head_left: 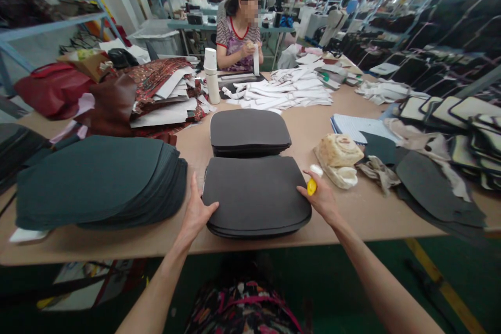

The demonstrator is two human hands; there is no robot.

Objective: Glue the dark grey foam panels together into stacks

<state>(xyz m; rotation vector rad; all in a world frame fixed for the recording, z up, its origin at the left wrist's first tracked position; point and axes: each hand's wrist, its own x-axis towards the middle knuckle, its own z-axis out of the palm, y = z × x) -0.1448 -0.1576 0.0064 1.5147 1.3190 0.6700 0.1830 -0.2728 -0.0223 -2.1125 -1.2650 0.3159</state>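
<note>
In the head view, a stack of dark grey rounded panels (256, 193) lies near the table's front edge. My left hand (198, 209) is at its left side, thumb on the top panel and fingers spread along the edge. My right hand (323, 198) closes around a small yellow tool with a white end (312, 186); its kind is not clear. That hand's thumb touches the stack's right edge. Just behind lies a second stack of grey panels (250, 128). A large pile of dark green panels (94, 180) is left of my left hand.
Right of my right hand is a cream-coloured lump on a wrapping (338, 154). Grey offcuts (436, 185) and white-faced panels (450, 112) lie farther right. Across the table (250, 249), a person (238, 36) handles a white strip behind white strips (287, 86). A white bottle (212, 75) stands nearby.
</note>
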